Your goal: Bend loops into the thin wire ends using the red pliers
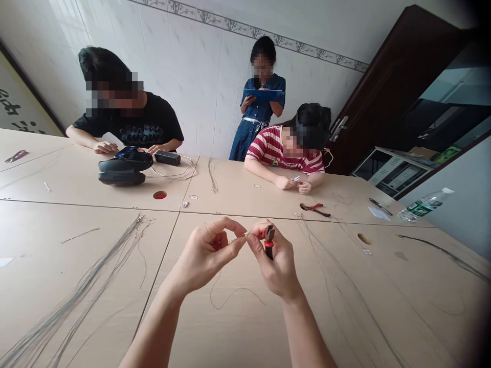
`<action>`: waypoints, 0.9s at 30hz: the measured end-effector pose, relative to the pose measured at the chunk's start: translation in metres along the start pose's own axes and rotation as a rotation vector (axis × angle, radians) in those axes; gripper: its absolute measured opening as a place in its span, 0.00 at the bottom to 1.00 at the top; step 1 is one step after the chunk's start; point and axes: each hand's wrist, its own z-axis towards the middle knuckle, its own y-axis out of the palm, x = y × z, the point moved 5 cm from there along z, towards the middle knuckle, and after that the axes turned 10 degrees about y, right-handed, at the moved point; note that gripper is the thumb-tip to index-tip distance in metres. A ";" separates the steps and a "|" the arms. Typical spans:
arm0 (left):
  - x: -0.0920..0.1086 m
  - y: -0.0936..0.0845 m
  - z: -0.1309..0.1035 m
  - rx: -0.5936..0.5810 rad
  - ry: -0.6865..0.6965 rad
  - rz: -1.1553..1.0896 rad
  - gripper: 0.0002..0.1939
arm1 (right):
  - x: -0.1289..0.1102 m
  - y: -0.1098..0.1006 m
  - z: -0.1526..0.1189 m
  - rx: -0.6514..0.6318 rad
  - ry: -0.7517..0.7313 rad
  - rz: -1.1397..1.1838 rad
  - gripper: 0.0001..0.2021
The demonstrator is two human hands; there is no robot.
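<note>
Fingertips (244, 236) pinch thin wire (238, 289); red-collared metal pliers (269, 242) jut upward.

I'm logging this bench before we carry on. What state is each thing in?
Left hand: pinching thin wire
Right hand: fingers closed, holding red-collared pliers
Thin wire: partly between fingertips, slack curve below
Left wire bundle: loose, fanned out
Table pliers: set down, handles apart
Bottle: capped
Pen: lying flat
</note>
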 end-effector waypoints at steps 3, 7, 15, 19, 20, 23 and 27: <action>-0.002 -0.001 0.000 0.021 0.006 0.003 0.09 | 0.000 0.002 -0.001 -0.005 0.011 0.007 0.09; -0.002 -0.002 0.001 0.008 -0.015 0.005 0.10 | 0.000 0.001 -0.001 -0.022 0.050 0.057 0.08; 0.000 -0.003 0.000 -0.026 -0.039 -0.013 0.10 | 0.004 -0.010 0.000 0.063 0.074 0.058 0.11; -0.002 -0.002 0.000 -0.050 -0.052 -0.042 0.10 | 0.001 -0.008 0.000 0.025 0.063 0.072 0.11; -0.003 -0.001 0.000 -0.054 -0.054 -0.053 0.11 | 0.000 -0.007 0.000 0.014 0.061 0.075 0.12; -0.004 -0.001 -0.001 -0.062 -0.060 -0.107 0.11 | 0.000 -0.004 0.001 -0.023 0.075 0.093 0.13; -0.003 0.000 0.000 -0.036 -0.046 -0.209 0.11 | 0.000 0.000 0.001 -0.053 0.073 0.119 0.13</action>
